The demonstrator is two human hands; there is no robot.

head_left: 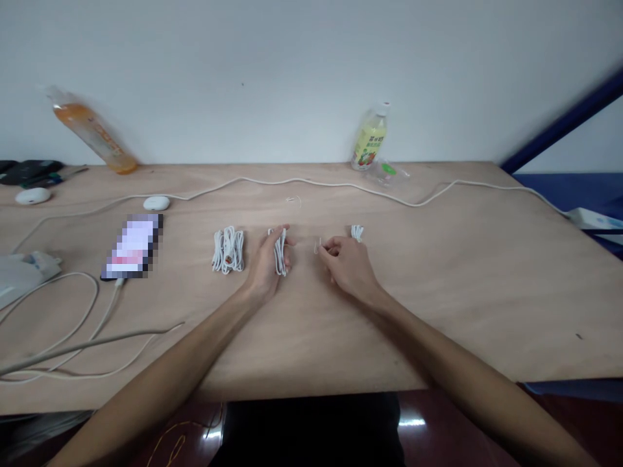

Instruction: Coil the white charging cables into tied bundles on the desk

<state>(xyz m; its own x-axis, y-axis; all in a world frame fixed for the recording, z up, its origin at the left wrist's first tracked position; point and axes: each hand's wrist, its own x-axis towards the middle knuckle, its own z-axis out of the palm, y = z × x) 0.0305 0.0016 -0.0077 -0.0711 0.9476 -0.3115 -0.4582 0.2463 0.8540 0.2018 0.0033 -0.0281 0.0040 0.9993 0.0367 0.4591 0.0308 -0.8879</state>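
My left hand (267, 264) is closed around a coiled white cable (280, 251), held upright just above the table. To its right, my right hand (348, 263) pinches a thin white twist tie (317, 246) between thumb and fingers; the tie's loose end sticks out toward the left. Left of my left hand lies a pile of coiled white cables (228, 250). Behind my right hand another white cable coil (357, 232) shows, its near part hidden by the hand. A few more thin ties (294, 200) lie farther back.
A long white cord (292, 181) runs across the back of the wooden table (438, 272). A phone (134, 246), a white earbud case (156, 203) and an orange drink bottle (95, 133) are on the left. A yellow-green bottle (370, 137) stands by the wall beside a clear wrapper (388, 172).
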